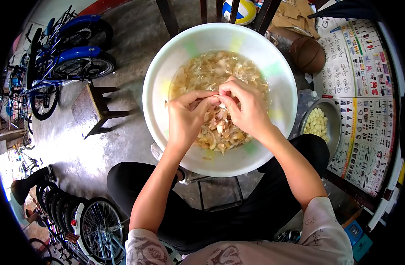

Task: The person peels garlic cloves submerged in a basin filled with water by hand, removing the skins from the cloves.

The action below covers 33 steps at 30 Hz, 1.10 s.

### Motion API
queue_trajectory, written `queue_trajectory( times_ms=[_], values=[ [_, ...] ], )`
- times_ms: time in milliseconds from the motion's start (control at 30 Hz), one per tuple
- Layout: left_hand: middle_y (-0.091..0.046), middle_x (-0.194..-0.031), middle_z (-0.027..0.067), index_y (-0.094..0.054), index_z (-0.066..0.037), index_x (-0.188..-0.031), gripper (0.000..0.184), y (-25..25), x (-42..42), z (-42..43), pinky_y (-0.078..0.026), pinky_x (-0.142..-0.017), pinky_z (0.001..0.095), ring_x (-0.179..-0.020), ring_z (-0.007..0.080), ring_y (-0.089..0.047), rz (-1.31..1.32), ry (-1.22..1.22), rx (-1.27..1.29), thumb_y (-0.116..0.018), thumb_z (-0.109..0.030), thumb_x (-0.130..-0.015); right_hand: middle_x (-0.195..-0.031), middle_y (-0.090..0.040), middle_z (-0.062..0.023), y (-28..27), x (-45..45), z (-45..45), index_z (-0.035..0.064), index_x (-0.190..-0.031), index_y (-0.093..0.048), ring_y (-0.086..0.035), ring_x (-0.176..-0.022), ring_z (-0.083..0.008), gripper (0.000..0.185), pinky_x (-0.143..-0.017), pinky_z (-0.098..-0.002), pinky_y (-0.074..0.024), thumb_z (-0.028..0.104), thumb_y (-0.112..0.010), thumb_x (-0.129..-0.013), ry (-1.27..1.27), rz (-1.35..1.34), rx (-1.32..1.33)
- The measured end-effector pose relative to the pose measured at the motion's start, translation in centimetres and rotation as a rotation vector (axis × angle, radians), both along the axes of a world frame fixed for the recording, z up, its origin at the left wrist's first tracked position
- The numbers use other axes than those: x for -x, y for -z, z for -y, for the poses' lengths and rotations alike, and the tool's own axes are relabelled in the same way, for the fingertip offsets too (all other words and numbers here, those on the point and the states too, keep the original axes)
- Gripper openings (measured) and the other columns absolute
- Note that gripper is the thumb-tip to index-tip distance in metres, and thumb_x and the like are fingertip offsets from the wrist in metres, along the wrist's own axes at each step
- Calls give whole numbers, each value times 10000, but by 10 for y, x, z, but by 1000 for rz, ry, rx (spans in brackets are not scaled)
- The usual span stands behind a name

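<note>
A large white basin (162,128) holds water with many garlic skins and cloves (224,137) floating in it. Above the basin's middle, my left hand (188,115) and my right hand (246,108) meet at the fingertips. Both hands are pinched together on a small pale piece, which looks like a garlic clove (216,100) and is mostly covered by the fingers. To the right, beside my knee, a metal bowl (336,121) contains peeled white garlic cloves (316,123).
A wooden stool (90,108) stands at the left, with bicycles (74,48) behind it and more at the lower left. A brown ball (307,54) and a volleyball (240,11) lie beyond the basin. Printed sheets (366,101) cover a surface at the right.
</note>
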<state>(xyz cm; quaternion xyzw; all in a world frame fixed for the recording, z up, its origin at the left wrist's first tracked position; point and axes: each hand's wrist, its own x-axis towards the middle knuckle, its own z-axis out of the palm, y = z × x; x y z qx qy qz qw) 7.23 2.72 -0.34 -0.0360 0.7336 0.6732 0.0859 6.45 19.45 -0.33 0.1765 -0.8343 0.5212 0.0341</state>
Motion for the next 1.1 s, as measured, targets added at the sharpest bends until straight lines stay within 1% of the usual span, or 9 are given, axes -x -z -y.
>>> queue_trajectory(
  times_ms=[200,300,333,500,600,667,767,967,1100],
  values=[
    [-743,-880,97,-734,32,-991,130,-5,-2,0,-558,-727,242,-787,112,-686,20,-11,-112,-699,7,-867,-830,-537,-133,-4,2,-1,9,-913,-512,-581,-741,-323,71,-651,-407,-465,-10,-578,-895,-65,-150,-77],
    [-716,-981,133,-701,76,-971,105,-7,-4,0,-584,-813,267,-889,151,-684,-18,3,-68,-681,63,-869,-819,-529,-125,-8,-1,1,5,-907,-514,-569,-730,-321,64,-646,-396,-464,-22,-569,-892,-35,-86,-4],
    [-708,-997,139,-696,79,-962,107,-3,-5,-1,-583,-826,270,-904,158,-682,-153,-6,-38,-683,80,-855,-819,-529,-125,-8,-3,2,5,-907,-514,-569,-730,-321,64,-646,-396,-464,-22,-569,-892,-34,-84,-3],
    [-686,-1044,151,-676,75,-975,159,-1,-6,-4,-585,-845,286,-950,178,-674,-354,-46,-74,-682,123,-824,-838,-553,-93,-6,-5,4,2,-919,-529,-572,-691,-220,77,-620,-324,-459,-30,-593,-891,31,58,160],
    [-681,-1058,139,-671,52,-1063,233,-4,-3,-1,-593,-834,296,-955,176,-669,-307,-50,4,-671,115,-839,-851,-565,-83,-3,-2,3,0,-930,-539,-573,-682,-179,80,-602,-301,-464,-16,-610,-898,9,56,171],
    [-676,-1072,115,-655,33,-1145,273,-12,-1,-2,-594,-828,301,-969,161,-659,-81,-61,-202,-668,62,-874,-849,-566,-80,-5,-3,3,-4,-927,-543,-573,-680,-178,72,-594,-297,-467,-12,-610,-902,4,71,189],
    [-691,-1014,76,-664,20,-1154,275,-9,0,2,-573,-816,262,-909,135,-657,-1,-53,-266,-692,13,-880,-851,-574,-77,-7,-4,3,-10,-927,-549,-578,-684,-173,63,-585,-288,-475,-1,-609,-911,-9,102,214],
    [-688,-1131,121,-592,3,-1262,327,-10,1,8,-578,-859,295,-1017,165,-667,172,-34,-393,-640,-86,-951,-868,-592,-71,-4,-2,1,-4,-959,-560,-596,-711,-154,76,-587,-270,-492,20,-616,-914,-17,156,289],
    [-691,-1142,129,-594,-5,-1236,297,-9,3,8,-569,-874,299,-1029,169,-672,191,-19,-399,-635,-98,-957,-884,-600,-59,-2,1,2,11,-1020,-600,-596,-705,-132,131,-585,-254,-495,16,-641,-895,19,70,278]
  ],
)
